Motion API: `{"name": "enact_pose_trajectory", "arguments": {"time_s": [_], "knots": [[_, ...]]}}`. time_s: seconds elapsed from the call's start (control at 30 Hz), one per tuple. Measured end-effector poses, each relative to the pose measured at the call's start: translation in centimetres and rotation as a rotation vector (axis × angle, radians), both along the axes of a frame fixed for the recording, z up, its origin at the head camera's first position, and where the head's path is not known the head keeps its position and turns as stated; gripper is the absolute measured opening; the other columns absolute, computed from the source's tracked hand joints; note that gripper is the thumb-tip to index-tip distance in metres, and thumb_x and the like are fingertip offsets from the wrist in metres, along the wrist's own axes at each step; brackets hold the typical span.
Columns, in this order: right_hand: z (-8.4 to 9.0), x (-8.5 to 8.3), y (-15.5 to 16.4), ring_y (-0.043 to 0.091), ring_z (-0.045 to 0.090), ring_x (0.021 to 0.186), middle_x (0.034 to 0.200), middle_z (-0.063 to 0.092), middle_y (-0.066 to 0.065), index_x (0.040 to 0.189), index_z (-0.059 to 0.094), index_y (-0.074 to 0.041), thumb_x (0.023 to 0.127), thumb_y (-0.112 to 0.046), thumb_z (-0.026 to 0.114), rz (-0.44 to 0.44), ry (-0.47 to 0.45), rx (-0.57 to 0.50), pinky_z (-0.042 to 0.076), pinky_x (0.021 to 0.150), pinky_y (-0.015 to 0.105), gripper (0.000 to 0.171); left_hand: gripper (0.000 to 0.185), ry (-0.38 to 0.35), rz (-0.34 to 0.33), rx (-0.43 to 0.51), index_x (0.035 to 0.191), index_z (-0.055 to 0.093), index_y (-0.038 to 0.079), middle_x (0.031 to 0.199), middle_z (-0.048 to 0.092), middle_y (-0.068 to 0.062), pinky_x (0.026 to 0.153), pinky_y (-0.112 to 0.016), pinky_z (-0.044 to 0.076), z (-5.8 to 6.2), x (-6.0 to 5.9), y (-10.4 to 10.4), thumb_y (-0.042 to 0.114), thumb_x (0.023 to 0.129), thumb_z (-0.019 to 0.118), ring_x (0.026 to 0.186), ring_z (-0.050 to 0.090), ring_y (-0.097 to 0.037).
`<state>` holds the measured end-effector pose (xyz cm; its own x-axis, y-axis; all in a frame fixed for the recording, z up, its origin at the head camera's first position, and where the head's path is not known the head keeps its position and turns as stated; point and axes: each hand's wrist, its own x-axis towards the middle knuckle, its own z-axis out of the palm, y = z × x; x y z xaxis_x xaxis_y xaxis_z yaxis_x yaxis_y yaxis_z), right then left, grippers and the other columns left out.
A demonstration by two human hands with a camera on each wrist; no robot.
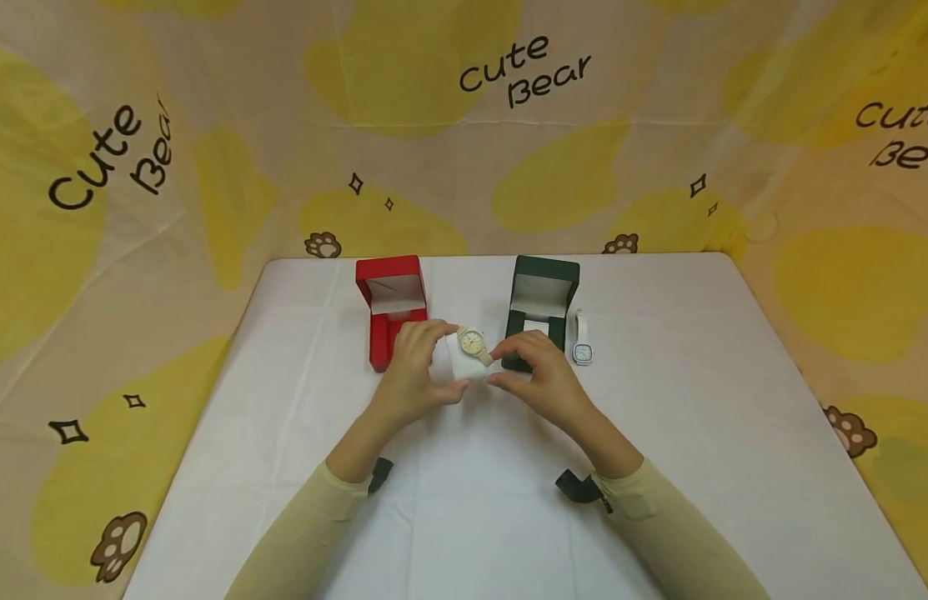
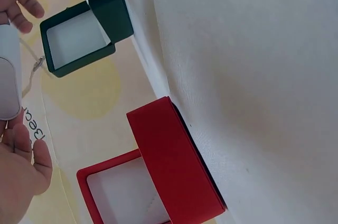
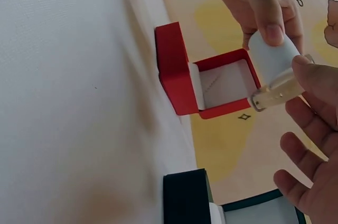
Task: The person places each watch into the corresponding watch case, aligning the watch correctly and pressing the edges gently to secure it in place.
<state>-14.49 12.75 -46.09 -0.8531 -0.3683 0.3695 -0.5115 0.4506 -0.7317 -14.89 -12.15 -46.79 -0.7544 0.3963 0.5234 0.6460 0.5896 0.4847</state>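
- The left hand (image 1: 413,375) holds a small white cushion (image 1: 464,360) above the white table (image 1: 734,433), fingers curled over its top and thumb under it
- A cream watch (image 1: 473,341) sits wrapped on that cushion, its round face turned up; the cushion is between the red box and the green box, just in front of both
- The right hand (image 1: 542,377) is at the cushion's right side; the right wrist view shows its thumb (image 3: 317,78) and a finger pinching the cream strap's end (image 3: 274,93), the other fingers spread loosely
- The red box (image 1: 388,312) stands open just left of the cushion, lid upright, its white-lined hollow bare (image 3: 224,84)
- The green box (image 1: 540,310) stands open just right of the cushion, lid upright, partly behind the right hand
- A white watch (image 1: 582,342) with a square face lies on the table just right of the green box, well apart from the cushion
- Both forearms wear pale yellow sleeves (image 1: 306,533), each with a dark wrist strap
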Motion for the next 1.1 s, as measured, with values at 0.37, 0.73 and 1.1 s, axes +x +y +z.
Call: {"name": "enact_pose_trajectory", "arguments": {"time_s": [0.37,0.73,1.1], "knots": [[-0.5,0.3,-0.6,0.016,0.059,0.106,0.102,0.070,-0.004,0.095,0.073,-0.016,0.076,-0.014,0.092,-0.008,0.126,-0.087,0.049,0.092,0.033,0.027,0.074,0.016,0.032,0.015,0.135,0.055,0.011,0.131,0.059,-0.006,0.096,-0.043,0.041,-0.1,0.1,0.3,0.024,0.071,0.092,0.114,0.047,-0.023],[-0.6,0.2,-0.7,0.014,0.060,0.099,0.094,0.069,-0.005,0.089,0.072,-0.015,0.076,-0.014,0.091,-0.005,0.132,-0.102,0.049,0.089,0.032,0.023,0.074,0.026,0.043,0.026,0.134,0.058,0.010,0.131,0.062,-0.006,0.094,-0.041,0.042,0.0,0.1,0.1,0.026,0.071,0.092,0.110,0.049,-0.021],[-1.3,0.1,-0.9,0.016,0.057,0.099,0.095,0.067,-0.004,0.091,0.066,-0.015,0.073,-0.013,0.093,0.002,0.205,-0.034,0.042,0.094,0.039,0.032,0.073,0.012,0.031,0.053,0.134,0.059,0.009,0.130,0.063,-0.006,0.092,-0.040,0.042,0.1,0.2,0.1,0.025,0.071,0.093,0.109,0.049,-0.021]]}}
